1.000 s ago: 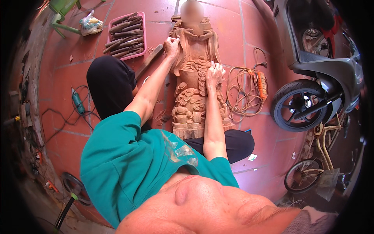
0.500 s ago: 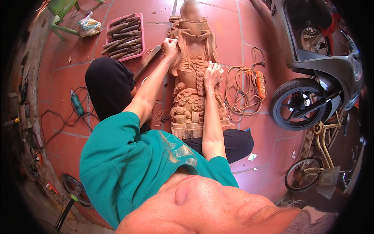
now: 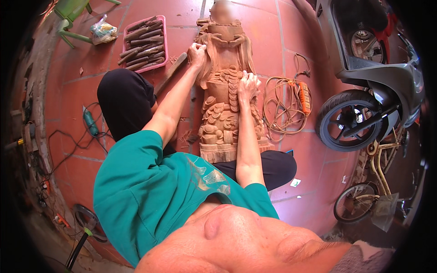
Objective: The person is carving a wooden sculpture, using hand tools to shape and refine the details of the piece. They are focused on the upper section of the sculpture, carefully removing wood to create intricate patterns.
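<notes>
A carved wooden statue (image 3: 223,93) lies on its back on the floor, its base toward me between my legs. Layered coins and drapery are cut into its front. At the upper left edge my left hand (image 3: 196,55) is closed on the statue's hanging sleeve. My right hand (image 3: 248,86) rests against the right side of the statue, fingers curled and thumb uppermost. Whatever those fingers may hold is hidden. A long flat wooden piece (image 3: 172,73) lies beside my left forearm.
Left of the statue, a pink tray (image 3: 166,43) holds several chisels, near a plastic bag (image 3: 103,30) and a green chair (image 3: 68,18). A corded teal power tool (image 3: 90,122) lies lower left. An orange power strip (image 3: 304,98) with coiled cable and a motorbike (image 3: 348,120) are at right.
</notes>
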The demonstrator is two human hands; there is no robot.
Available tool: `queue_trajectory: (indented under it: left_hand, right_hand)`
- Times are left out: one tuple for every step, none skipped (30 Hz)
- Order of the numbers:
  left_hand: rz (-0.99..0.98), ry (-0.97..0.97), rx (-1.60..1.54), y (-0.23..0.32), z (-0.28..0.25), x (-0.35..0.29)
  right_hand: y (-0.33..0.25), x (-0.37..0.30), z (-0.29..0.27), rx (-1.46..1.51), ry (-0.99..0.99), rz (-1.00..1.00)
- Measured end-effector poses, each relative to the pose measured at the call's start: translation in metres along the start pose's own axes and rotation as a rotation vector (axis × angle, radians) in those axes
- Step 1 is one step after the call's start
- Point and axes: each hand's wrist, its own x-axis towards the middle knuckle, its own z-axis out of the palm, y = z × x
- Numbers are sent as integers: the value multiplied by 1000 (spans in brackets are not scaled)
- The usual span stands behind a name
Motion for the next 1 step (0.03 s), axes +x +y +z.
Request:
queue_trajectory:
  left_hand:
    - [3, 5, 24, -2, -3, 9]
  right_hand:
    - [-2, 1, 0, 20, -23, -4]
